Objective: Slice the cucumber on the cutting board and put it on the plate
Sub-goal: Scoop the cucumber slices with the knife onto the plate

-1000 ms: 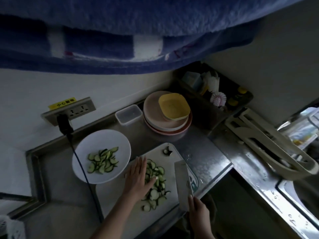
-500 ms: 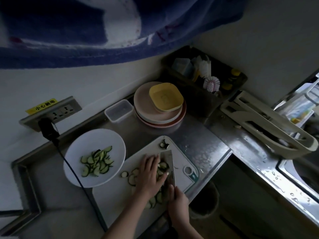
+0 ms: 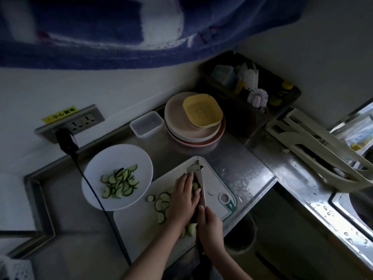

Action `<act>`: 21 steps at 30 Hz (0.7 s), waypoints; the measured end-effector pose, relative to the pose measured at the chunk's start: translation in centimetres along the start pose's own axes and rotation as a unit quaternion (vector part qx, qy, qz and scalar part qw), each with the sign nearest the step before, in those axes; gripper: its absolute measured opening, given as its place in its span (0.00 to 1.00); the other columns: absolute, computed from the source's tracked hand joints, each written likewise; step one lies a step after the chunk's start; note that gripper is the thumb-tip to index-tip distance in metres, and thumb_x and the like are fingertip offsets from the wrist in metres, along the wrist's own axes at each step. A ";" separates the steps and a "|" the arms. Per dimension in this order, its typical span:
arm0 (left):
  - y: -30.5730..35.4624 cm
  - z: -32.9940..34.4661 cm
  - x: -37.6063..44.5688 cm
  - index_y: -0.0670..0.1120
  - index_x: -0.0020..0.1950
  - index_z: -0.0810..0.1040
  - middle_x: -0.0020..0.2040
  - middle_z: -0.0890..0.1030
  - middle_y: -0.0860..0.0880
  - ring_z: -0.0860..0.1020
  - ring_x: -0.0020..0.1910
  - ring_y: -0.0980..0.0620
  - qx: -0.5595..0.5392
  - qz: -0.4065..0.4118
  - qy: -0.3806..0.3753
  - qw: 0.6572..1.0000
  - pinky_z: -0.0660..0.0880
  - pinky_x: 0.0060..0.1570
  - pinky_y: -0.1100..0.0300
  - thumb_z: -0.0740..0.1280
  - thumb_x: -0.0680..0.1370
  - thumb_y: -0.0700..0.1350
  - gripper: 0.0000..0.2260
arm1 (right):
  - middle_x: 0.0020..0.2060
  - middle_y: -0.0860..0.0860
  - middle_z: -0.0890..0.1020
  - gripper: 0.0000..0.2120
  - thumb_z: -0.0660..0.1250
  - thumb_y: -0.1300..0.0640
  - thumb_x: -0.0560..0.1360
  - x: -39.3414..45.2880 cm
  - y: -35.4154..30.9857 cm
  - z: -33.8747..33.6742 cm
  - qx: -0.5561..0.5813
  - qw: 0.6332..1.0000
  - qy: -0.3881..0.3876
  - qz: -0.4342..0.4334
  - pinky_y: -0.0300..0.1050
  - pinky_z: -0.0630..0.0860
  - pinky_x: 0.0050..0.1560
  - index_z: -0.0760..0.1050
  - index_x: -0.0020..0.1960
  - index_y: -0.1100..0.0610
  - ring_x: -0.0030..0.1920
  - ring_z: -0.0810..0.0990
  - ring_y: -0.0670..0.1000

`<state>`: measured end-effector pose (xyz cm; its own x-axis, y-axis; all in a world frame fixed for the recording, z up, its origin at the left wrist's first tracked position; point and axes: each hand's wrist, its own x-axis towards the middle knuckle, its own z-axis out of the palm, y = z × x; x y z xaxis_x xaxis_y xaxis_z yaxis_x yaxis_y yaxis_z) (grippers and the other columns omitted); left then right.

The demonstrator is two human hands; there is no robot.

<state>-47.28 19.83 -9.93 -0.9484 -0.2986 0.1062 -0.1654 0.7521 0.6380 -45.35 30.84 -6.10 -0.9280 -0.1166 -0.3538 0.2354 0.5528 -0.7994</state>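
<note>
While the left hand (image 3: 182, 196) lies flat, fingers open, gathering cucumber slices (image 3: 162, 203) on the cutting board (image 3: 137, 221), the right hand (image 3: 210, 227) grips the knife (image 3: 198, 183); the plate (image 3: 113, 158) sits just left.

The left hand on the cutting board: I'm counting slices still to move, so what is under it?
Under the left hand a few cucumber slices peek out, pressed toward the knife. How many the palm covers cannot be seen.
</note>
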 end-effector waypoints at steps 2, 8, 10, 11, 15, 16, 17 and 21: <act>-0.3 -1.4 0.5 0.38 0.69 0.69 0.66 0.72 0.39 0.72 0.64 0.40 0.002 0.004 0.031 1.000 0.73 0.60 0.46 0.56 0.79 0.51 0.24 | 0.27 0.46 0.75 0.14 0.58 0.57 0.81 0.1 -1.5 0.2 -0.001 1.000 -0.024 -0.019 0.35 0.66 0.27 0.72 0.37 0.57 0.26 0.73 0.41; -4.4 -7.1 2.5 0.38 0.69 0.69 0.64 0.72 0.38 0.71 0.64 0.41 0.044 -0.040 0.123 0.991 0.71 0.62 0.48 0.55 0.79 0.52 0.24 | 0.33 0.50 0.78 0.14 0.56 0.53 0.82 1.1 -7.1 4.7 -0.012 0.993 -0.104 -0.056 0.35 0.64 0.27 0.74 0.42 0.56 0.31 0.73 0.44; -6.4 -8.8 2.6 0.38 0.69 0.69 0.65 0.72 0.39 0.70 0.65 0.42 0.054 -0.067 0.132 0.987 0.70 0.63 0.50 0.54 0.79 0.53 0.25 | 0.34 0.57 0.79 0.16 0.54 0.53 0.82 1.3 -8.8 6.2 -0.005 0.988 -0.144 -0.061 0.37 0.65 0.23 0.73 0.42 0.59 0.25 0.72 0.46; -7.2 -9.4 2.5 0.38 0.69 0.69 0.65 0.72 0.39 0.70 0.65 0.42 0.056 -0.081 0.138 0.986 0.70 0.63 0.50 0.53 0.79 0.53 0.26 | 0.33 0.58 0.78 0.16 0.54 0.52 0.82 1.2 -9.4 6.9 0.012 0.985 -0.166 -0.056 0.37 0.67 0.20 0.73 0.42 0.59 0.21 0.72 0.47; -10.0 -11.1 1.9 0.37 0.69 0.68 0.66 0.71 0.38 0.69 0.66 0.41 0.066 -0.121 0.150 0.979 0.69 0.64 0.49 0.53 0.78 0.54 0.26 | 0.30 0.53 0.76 0.16 0.53 0.50 0.82 0.9 -10.6 9.6 0.038 0.976 -0.211 -0.026 0.40 0.69 0.18 0.72 0.41 0.56 0.18 0.71 0.48; -10.6 -11.4 1.8 0.37 0.69 0.68 0.66 0.71 0.38 0.69 0.66 0.41 0.072 -0.127 0.145 0.979 0.69 0.64 0.48 0.53 0.78 0.53 0.26 | 0.30 0.53 0.75 0.16 0.53 0.50 0.82 0.8 -10.7 10.1 0.036 0.975 -0.217 -0.021 0.40 0.69 0.18 0.72 0.41 0.56 0.18 0.71 0.48; -11.1 -11.6 1.8 0.37 0.69 0.68 0.66 0.71 0.38 0.69 0.66 0.41 0.077 -0.130 0.137 0.979 0.69 0.64 0.47 0.54 0.78 0.53 0.26 | 0.30 0.53 0.75 0.16 0.53 0.49 0.82 0.8 -10.7 10.5 0.032 0.975 -0.220 -0.016 0.41 0.70 0.18 0.71 0.40 0.55 0.18 0.72 0.49; -13.9 -11.8 2.0 0.39 0.71 0.67 0.71 0.67 0.40 0.63 0.72 0.42 0.153 -0.149 0.090 0.973 0.59 0.69 0.41 0.55 0.81 0.50 0.23 | 0.29 0.54 0.74 0.14 0.53 0.52 0.82 1.4 -9.9 11.0 0.019 0.973 -0.229 0.012 0.43 0.72 0.19 0.71 0.41 0.54 0.19 0.72 0.52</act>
<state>-43.63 1.81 -9.58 -0.7880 -0.6073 0.1018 -0.5241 0.7483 0.4067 -45.84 16.08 -4.03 -0.6986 -0.4637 -0.5450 0.2743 0.5299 -0.8025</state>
